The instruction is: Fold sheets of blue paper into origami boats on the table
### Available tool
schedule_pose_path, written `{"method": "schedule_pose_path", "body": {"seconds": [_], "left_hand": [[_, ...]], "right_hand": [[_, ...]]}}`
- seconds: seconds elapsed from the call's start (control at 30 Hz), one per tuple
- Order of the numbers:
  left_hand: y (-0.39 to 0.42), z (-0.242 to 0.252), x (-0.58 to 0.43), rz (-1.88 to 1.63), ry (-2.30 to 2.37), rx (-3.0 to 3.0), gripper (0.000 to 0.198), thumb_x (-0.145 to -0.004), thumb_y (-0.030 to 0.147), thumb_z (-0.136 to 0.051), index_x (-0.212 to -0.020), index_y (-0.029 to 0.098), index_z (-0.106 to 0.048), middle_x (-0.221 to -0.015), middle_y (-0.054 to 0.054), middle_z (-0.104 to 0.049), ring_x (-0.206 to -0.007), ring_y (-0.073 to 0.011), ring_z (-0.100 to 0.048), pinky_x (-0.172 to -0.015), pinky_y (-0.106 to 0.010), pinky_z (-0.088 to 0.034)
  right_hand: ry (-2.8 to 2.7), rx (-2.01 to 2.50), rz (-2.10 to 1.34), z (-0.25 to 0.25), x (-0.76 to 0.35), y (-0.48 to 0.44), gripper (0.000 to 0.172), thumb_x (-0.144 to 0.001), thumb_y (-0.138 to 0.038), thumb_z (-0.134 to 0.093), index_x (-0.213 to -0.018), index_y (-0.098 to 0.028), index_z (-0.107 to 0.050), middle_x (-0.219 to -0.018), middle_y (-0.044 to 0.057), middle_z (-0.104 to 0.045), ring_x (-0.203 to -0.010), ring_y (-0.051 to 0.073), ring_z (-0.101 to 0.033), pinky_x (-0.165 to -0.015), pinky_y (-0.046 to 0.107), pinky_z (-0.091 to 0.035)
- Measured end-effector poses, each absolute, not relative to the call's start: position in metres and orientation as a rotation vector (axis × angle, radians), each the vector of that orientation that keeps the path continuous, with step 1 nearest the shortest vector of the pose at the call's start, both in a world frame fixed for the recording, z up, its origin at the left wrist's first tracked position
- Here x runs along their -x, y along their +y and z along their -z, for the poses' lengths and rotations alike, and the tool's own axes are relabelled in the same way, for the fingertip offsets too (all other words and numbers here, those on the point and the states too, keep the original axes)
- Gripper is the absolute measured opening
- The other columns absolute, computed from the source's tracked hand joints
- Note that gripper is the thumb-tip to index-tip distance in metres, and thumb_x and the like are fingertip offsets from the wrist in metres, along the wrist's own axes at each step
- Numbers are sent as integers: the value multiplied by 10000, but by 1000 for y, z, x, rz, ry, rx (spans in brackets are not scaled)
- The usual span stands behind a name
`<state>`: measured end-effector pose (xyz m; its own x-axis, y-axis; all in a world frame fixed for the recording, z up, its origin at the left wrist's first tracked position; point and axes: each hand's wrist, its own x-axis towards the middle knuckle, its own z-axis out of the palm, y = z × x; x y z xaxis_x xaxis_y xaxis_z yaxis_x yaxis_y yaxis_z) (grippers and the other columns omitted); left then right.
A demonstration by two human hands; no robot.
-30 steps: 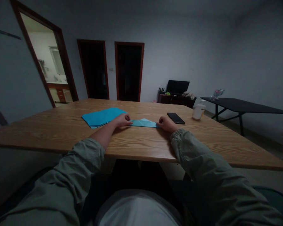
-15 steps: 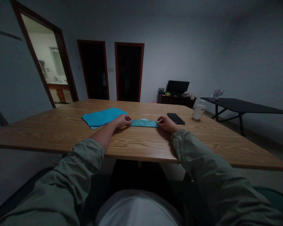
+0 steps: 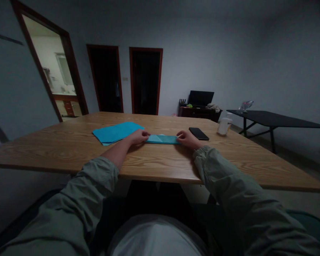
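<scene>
A narrow folded strip of teal paper point(image 3: 162, 139) lies across the wooden table point(image 3: 160, 163) in front of me. At its left end, my left hand point(image 3: 139, 137) pinches the paper between thumb and fingers. My right hand point(image 3: 187, 138) grips the other end in the same way. A small pale tip shows behind the strip's far edge. Left of the strip, partly behind my left forearm, lie blue paper sheets point(image 3: 114, 132), stacked flat.
A black phone point(image 3: 199, 133) lies just beyond my right hand. Farther right stands a white bottle point(image 3: 224, 125). Past the table on the right is a black table point(image 3: 277, 119) with a clear plastic item on it. A screen point(image 3: 201, 98) stands on a dark cabinet at the back.
My right hand has shifted very slightly left along the strip. Less of the pale tip shows behind it; both hands keep their hold.
</scene>
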<state>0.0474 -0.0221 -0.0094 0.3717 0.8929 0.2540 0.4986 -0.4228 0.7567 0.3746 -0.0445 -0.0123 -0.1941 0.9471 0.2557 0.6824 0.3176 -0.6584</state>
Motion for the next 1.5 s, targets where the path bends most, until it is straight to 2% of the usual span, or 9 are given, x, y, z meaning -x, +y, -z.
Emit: {"method": "schedule_pose_path", "body": {"seconds": [0.1, 0.2, 0.3, 0.4, 0.6, 1.1, 1.2, 1.37, 1.5], "left_hand": [[-22, 9, -47, -854, 1192, -2084, 335, -649, 272, -665, -944, 126, -728, -918, -72, -732, -825, -203, -646, -750, -285, -479], [-21, 10, -46, -827, 1187, -2111, 289, -651, 277, -672, -897, 136, -729, -902, -64, -728, -819, -199, -646, -761, -285, -479], [-19, 11, -46, -824, 1205, -2130, 282, -643, 291, -687, -877, 139, -730, -871, -61, -725, -795, -200, -645, -746, -285, -479], [-18, 11, -47, -815, 1222, -2159, 277, -647, 297, -683, -871, 141, -732, -864, -58, -727, -783, -199, -645, -732, -279, -476], [-20, 9, -48, -733, 1274, -2208, 334, -699, 294, -620, -966, 119, -715, -958, -67, -726, -866, -195, -641, -776, -271, -478], [-21, 8, -46, -725, 1312, -2237, 324, -727, 290, -597, -984, 124, -705, -922, -55, -720, -827, -180, -632, -752, -264, -482], [-18, 10, -45, -729, 1300, -2246, 317, -727, 278, -598, -983, 126, -706, -914, -52, -719, -825, -178, -631, -755, -266, -480], [-16, 12, -45, -764, 1259, -2221, 293, -721, 254, -612, -965, 118, -701, -905, -63, -715, -817, -174, -634, -747, -263, -478], [-17, 14, -47, -797, 1247, -2144, 339, -740, 268, -610, -1035, 109, -658, -868, -70, -701, -730, -151, -623, -628, -234, -469]], "right_hand": [[-2006, 1421, -481, 9, -371, -49, 336, -760, -353, -696, -1016, -150, -621, -809, 39, -686, -650, 121, -589, -558, 202, -424], [-2119, 1425, -320, 5, -366, -54, 316, -773, -436, -663, -897, -146, -682, -729, 22, -654, -637, 128, -553, -559, 222, -394], [-2174, 1436, -137, 3, -362, -56, 302, -819, -416, -590, -799, -143, -716, -718, 37, -641, -661, 138, -537, -585, 237, -379], [-2169, 1455, -5, 3, -361, -55, 292, -814, -382, -584, -841, -137, -742, -754, 59, -654, -671, 143, -526, -599, 243, -367], [-2140, 1527, -94, 5, -360, -54, 281, -784, -279, -532, -878, -121, -744, -621, 16, -617, -543, 108, -462, -526, 234, -305], [-2005, 1543, -132, 3, -360, -55, 162, -720, -180, -600, -858, -141, -676, -774, 33, -688, -665, 123, -570, -586, 200, -391], [-1971, 1528, -157, 6, -362, -52, 210, -707, -161, -620, -916, -146, -642, -827, 39, -693, -670, 114, -578, -577, 186, -402], [-1956, 1486, -228, 8, -363, -48, 189, -757, -162, -589, -935, -127, -646, -828, 64, -703, -669, 124, -603, -570, 191, -419], [-2014, 1464, -204, 8, -365, -45, 176, -812, -201, -562, -893, -131, -702, -801, 63, -712, -698, 136, -614, -613, 201, -428]]}}
